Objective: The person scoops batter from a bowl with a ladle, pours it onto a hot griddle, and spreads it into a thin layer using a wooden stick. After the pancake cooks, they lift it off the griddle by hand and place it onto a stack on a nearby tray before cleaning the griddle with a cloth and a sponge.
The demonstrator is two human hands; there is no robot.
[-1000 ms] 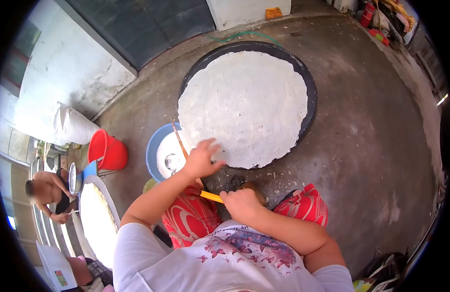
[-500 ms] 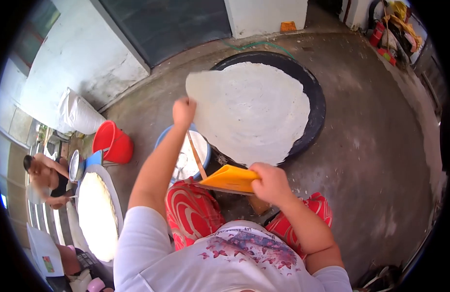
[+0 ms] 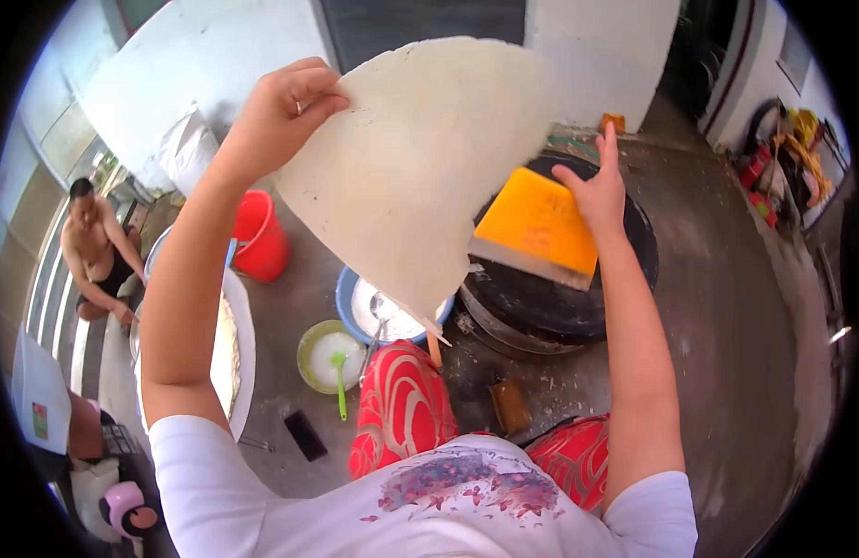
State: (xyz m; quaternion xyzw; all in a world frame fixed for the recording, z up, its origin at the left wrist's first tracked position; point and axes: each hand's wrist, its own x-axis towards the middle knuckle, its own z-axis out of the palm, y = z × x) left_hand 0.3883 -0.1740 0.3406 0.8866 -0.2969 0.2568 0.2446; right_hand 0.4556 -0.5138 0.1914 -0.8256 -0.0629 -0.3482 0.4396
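My left hand [image 3: 290,116] is closed, pinching the upper left edge of a thin, pale round pancake [image 3: 411,177]. The sheet hangs in the air, folding down to a point over the blue tub. In my right hand [image 3: 599,191] is a wide yellow scraper [image 3: 538,223], gripped at its side with some fingers stretched upward. The scraper partly covers a round black griddle [image 3: 560,312], whose dark surface shows. Below the sheet, the blue tub [image 3: 342,296] holds white batter or flour and a metal ladle [image 3: 377,312].
Left of my knee stand a bowl [image 3: 309,358] of white liquid with a green spatula [image 3: 340,372], and a phone [image 3: 305,435]. A large round tray [image 3: 246,353] lies farther left, near a red bucket [image 3: 262,244]. Another person [image 3: 99,242] crouches at far left.
The pancake has come off the griddle and been raised, hanging from my left hand. My right hand has moved forward and up with the scraper, which now stands over the griddle.
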